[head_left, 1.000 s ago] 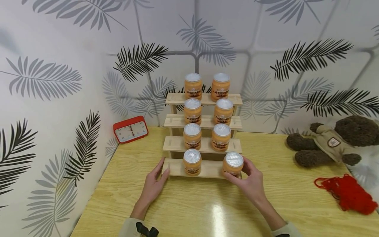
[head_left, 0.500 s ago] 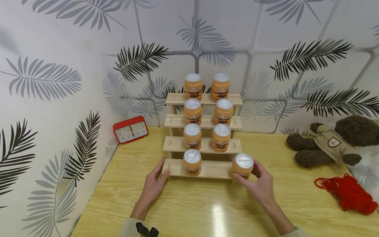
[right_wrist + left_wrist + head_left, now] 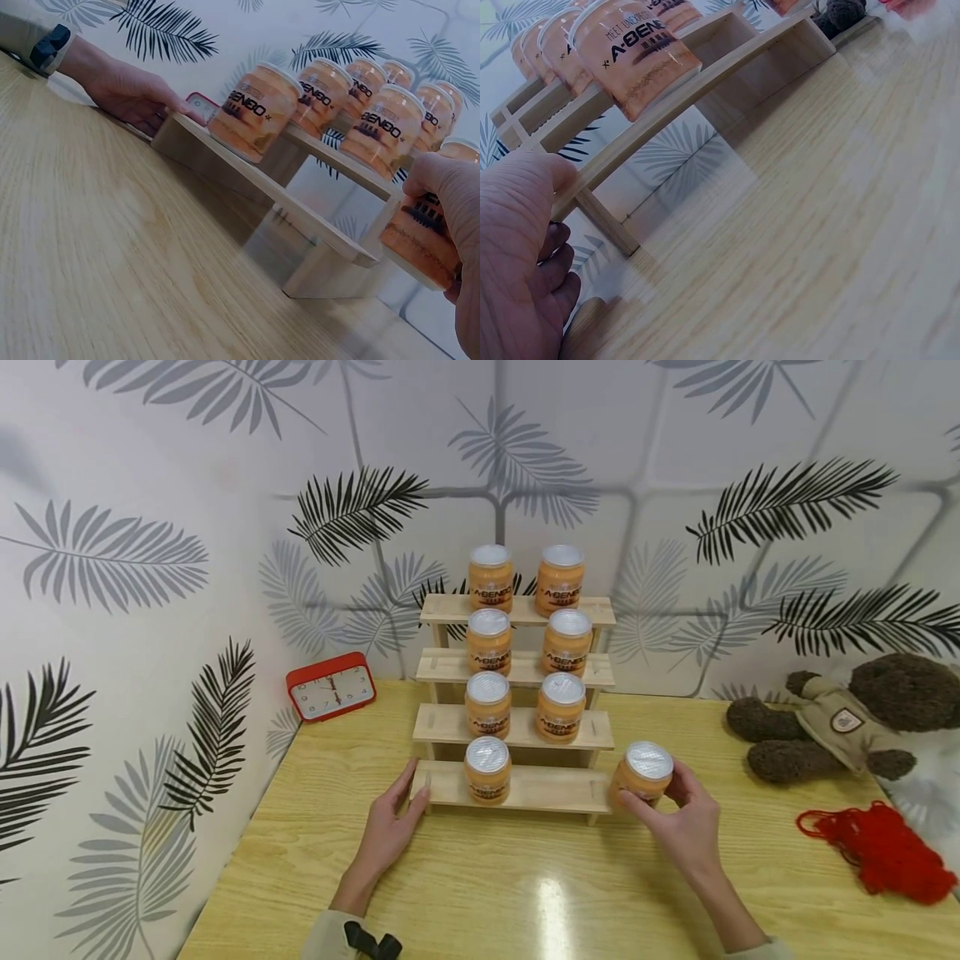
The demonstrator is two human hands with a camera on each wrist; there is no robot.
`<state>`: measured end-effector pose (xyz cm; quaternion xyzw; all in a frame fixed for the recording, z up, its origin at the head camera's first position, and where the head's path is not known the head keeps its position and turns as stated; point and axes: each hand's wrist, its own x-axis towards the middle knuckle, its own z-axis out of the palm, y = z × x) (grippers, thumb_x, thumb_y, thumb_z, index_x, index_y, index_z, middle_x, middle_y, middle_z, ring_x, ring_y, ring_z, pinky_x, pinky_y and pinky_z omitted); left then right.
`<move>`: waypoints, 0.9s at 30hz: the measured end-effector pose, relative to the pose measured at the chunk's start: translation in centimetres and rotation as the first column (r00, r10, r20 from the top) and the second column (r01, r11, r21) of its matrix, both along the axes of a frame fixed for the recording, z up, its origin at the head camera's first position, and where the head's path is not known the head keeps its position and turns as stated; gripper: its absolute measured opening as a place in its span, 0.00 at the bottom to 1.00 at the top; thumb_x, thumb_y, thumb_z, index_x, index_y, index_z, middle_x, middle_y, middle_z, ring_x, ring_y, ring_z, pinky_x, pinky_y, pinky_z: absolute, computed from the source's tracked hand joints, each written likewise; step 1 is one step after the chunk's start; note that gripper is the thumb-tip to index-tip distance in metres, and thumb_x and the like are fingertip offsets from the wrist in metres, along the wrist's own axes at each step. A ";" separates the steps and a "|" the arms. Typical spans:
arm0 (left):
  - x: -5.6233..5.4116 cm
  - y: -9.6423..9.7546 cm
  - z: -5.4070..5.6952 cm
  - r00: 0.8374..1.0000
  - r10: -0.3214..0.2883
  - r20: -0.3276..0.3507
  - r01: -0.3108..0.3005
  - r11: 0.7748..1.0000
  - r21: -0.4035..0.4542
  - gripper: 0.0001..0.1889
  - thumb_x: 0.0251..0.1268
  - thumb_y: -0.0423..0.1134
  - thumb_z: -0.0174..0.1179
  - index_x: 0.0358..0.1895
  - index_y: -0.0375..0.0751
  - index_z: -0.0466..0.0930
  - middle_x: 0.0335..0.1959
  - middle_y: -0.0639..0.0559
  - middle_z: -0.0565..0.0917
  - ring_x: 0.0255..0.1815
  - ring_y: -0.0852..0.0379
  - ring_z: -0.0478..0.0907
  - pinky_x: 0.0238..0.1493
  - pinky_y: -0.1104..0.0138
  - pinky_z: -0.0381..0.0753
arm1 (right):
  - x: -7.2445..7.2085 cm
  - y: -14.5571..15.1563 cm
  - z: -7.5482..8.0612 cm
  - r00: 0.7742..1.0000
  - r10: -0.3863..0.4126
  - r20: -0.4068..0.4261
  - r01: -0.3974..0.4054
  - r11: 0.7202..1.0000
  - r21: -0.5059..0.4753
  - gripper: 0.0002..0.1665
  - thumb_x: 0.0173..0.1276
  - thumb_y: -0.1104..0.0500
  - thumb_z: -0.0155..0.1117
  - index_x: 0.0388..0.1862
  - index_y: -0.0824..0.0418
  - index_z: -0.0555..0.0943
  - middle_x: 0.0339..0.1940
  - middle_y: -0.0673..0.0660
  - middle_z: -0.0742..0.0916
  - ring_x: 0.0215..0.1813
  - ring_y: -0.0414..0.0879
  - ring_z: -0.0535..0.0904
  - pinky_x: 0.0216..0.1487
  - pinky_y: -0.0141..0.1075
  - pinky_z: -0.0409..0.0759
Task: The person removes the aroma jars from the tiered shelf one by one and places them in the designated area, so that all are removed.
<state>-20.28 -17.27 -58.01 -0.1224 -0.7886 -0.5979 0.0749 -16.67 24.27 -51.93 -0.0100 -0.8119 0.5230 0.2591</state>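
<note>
A stepped wooden shelf [image 3: 551, 787] with several tiers stands on the table. My left hand [image 3: 392, 823] grips the left end of its lowest tier; in the left wrist view the thumb lies at the board's edge and the fingers curl below. Just past the shelf's right end, my right hand [image 3: 688, 828] holds an orange jar [image 3: 636, 783] with a silver lid, thumb in front, slightly tilted. The right wrist view shows this jar [image 3: 421, 232] off the board. One similar jar [image 3: 487, 772] sits on the lowest tier, and each tier above carries two upright jars.
A red alarm clock [image 3: 331, 687] stands at the back left by the wall. To the right lie a brown teddy bear [image 3: 832, 727] in a beige shirt and a bundle of red yarn [image 3: 888, 856]. A leaf-patterned wall closes off the back and left of the table [image 3: 480, 885].
My right hand has carried the jar rightward off the lowest tier, past the shelf's right end. The left hand and the other jars stay where they were.
</note>
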 end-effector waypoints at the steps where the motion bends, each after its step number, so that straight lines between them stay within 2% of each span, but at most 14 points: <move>1: 0.0 0.0 0.0 1.000 0.000 0.001 0.000 1.000 -0.001 0.32 0.82 0.42 0.58 0.81 0.37 0.61 0.81 0.39 0.64 0.80 0.52 0.61 0.74 0.74 0.61 | 0.1 -0.1 0.3 1.000 0.001 -0.010 -0.002 1.000 -0.002 0.42 0.48 0.72 0.86 0.65 0.71 0.80 0.49 0.61 0.88 0.44 0.29 0.81 0.46 0.20 0.79; 6: 0.0 -0.1 0.1 1.000 0.003 0.005 -0.003 1.000 -0.007 0.32 0.82 0.43 0.59 0.81 0.37 0.61 0.81 0.39 0.64 0.80 0.52 0.61 0.74 0.74 0.61 | 0.6 -0.6 2.1 0.998 0.003 -0.066 -0.003 1.000 0.008 0.40 0.49 0.74 0.84 0.63 0.75 0.79 0.48 0.67 0.87 0.44 0.28 0.80 0.46 0.19 0.78; 10: 0.0 -0.1 0.1 1.000 0.005 0.005 -0.005 1.000 -0.003 0.33 0.81 0.43 0.59 0.81 0.37 0.61 0.80 0.39 0.64 0.80 0.52 0.61 0.73 0.78 0.61 | 0.1 -0.3 2.0 0.998 -0.016 -0.059 0.017 1.000 0.009 0.39 0.49 0.74 0.84 0.62 0.76 0.79 0.47 0.63 0.87 0.43 0.28 0.80 0.46 0.20 0.78; 14: 0.0 -0.1 0.1 1.000 0.005 0.008 -0.005 1.000 -0.005 0.33 0.81 0.43 0.59 0.81 0.37 0.61 0.81 0.40 0.64 0.80 0.52 0.61 0.74 0.77 0.61 | -0.8 0.5 0.7 0.999 -0.027 -0.036 0.027 1.000 -0.003 0.40 0.50 0.74 0.84 0.64 0.75 0.79 0.47 0.58 0.86 0.44 0.30 0.80 0.45 0.22 0.79; 20: -0.1 -0.1 0.0 1.000 0.003 0.020 -0.003 1.000 -0.007 0.32 0.82 0.44 0.58 0.82 0.38 0.61 0.81 0.43 0.64 0.80 0.54 0.61 0.77 0.62 0.62 | -2.8 2.2 -2.1 0.999 -0.042 -0.007 0.042 0.999 -0.015 0.42 0.53 0.70 0.84 0.68 0.68 0.79 0.52 0.59 0.86 0.47 0.30 0.80 0.46 0.20 0.78; 23: -0.2 -0.1 0.0 1.000 0.001 0.015 -0.001 1.000 -0.002 0.32 0.82 0.43 0.58 0.81 0.38 0.61 0.81 0.42 0.64 0.80 0.54 0.61 0.78 0.57 0.61 | -3.5 2.6 -2.6 0.999 -0.048 0.008 0.049 0.999 -0.019 0.42 0.55 0.67 0.85 0.69 0.67 0.78 0.54 0.61 0.86 0.47 0.30 0.80 0.46 0.19 0.78; 27: -0.2 -0.1 -0.2 1.000 0.001 0.006 -0.001 1.000 -0.001 0.32 0.82 0.43 0.58 0.81 0.38 0.62 0.80 0.41 0.65 0.80 0.53 0.61 0.77 0.56 0.62 | -4.4 2.7 -3.0 0.998 -0.062 0.034 0.063 0.998 -0.023 0.41 0.57 0.65 0.84 0.69 0.68 0.77 0.56 0.63 0.86 0.49 0.29 0.79 0.47 0.19 0.78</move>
